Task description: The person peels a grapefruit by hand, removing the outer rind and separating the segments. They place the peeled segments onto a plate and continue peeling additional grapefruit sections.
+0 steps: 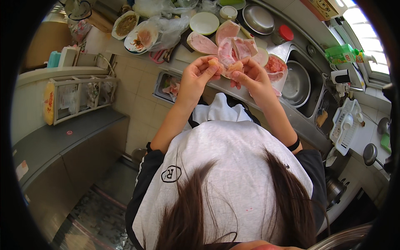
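Above the counter's front edge, my left hand (203,70) pinches a piece of pomelo flesh (215,62) between thumb and fingers. My right hand (250,73) holds another piece of pomelo flesh (236,67) close beside it. Just beyond the hands lies an opened pomelo (231,50) with pink membrane, and thick pieces of peel (202,43) spread around it. To the right, a bowl (276,76) contains loose pink pulp (276,64). A knife with a pale handle (247,32) lies behind the pomelo, its blade mostly hidden.
A sink with a metal basin (293,84) is at the right, near a red-lidded jar (283,33). Plates of food scraps (140,40), plastic bags (172,28) and red-handled scissors (158,57) occupy the left. An open bin (167,87) with peelings stands below the counter edge.
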Tool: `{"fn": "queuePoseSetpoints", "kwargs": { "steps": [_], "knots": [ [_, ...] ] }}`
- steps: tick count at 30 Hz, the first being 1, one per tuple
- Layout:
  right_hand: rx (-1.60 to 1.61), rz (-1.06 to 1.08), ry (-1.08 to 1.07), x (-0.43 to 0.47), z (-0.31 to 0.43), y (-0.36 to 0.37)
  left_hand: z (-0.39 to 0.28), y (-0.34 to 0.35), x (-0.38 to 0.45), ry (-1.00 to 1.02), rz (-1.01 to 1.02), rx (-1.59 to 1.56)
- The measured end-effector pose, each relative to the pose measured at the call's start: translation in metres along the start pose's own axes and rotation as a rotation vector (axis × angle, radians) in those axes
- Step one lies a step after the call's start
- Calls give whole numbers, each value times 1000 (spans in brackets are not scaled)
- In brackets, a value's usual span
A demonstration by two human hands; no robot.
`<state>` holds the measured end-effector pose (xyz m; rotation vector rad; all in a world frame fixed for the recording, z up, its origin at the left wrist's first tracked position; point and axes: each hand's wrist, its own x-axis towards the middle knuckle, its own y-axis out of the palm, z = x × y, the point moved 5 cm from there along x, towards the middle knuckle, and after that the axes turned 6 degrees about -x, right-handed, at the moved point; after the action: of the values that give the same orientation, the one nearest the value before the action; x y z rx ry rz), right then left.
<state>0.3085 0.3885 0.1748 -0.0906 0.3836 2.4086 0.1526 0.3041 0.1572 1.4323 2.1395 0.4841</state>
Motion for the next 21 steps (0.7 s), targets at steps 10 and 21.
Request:
{"fn": "queuePoseSetpoints", "kwargs": {
  "steps": [10, 21],
  "knots": [
    [42, -249, -103, -10, 16, 5, -64, 26, -34, -64, 244, -202],
    [239, -307, -93, -22, 36, 27, -146, 123, -128, 217, 1142, -274]
  ]
}}
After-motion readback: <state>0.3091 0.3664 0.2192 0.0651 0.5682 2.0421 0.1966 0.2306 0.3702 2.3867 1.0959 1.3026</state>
